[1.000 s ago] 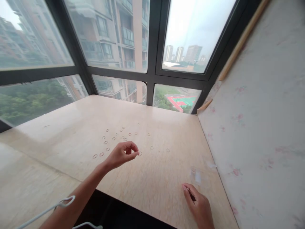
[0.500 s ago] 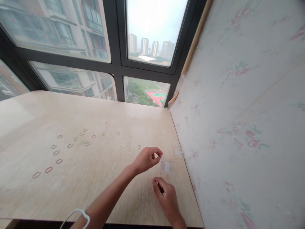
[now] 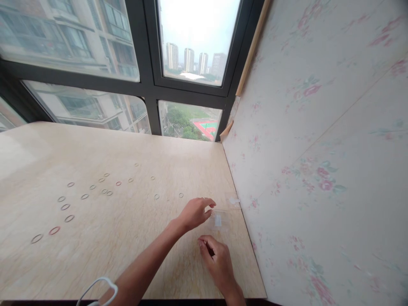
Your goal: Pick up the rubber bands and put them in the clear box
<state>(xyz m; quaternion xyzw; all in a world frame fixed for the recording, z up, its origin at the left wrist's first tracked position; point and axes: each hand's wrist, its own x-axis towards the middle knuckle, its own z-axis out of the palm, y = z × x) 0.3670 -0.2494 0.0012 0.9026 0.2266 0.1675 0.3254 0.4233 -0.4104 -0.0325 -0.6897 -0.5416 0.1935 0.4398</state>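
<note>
My left hand (image 3: 195, 213) reaches over the near-left corner of a clear plastic box (image 3: 225, 225) with a white patch. Its thumb and forefinger are apart, with nothing visible between them. Small thin rings (image 3: 213, 214) show at the box's corner, just under the fingertips. Closer to the front edge, my right hand (image 3: 218, 259) is closed, thumb against forefinger. Whatever it may hold is hidden. Several thin rings lie scattered on the tabletop to the left, among them a red ring (image 3: 54, 230), a dark ring (image 3: 37, 239) and a pale ring (image 3: 181, 195).
Another clear plastic piece (image 3: 233, 201), perhaps a lid, lies against the wallpapered wall (image 3: 302, 148) on the right. A dark-framed window (image 3: 149, 91) closes off the back of the marbled tabletop (image 3: 134, 238). A white loop (image 3: 110, 284) hangs around my left forearm.
My left thumb and forefinger have parted from their pinch, and the small ring held there is let go at the box. My right hand stays closed. The view has shifted slightly.
</note>
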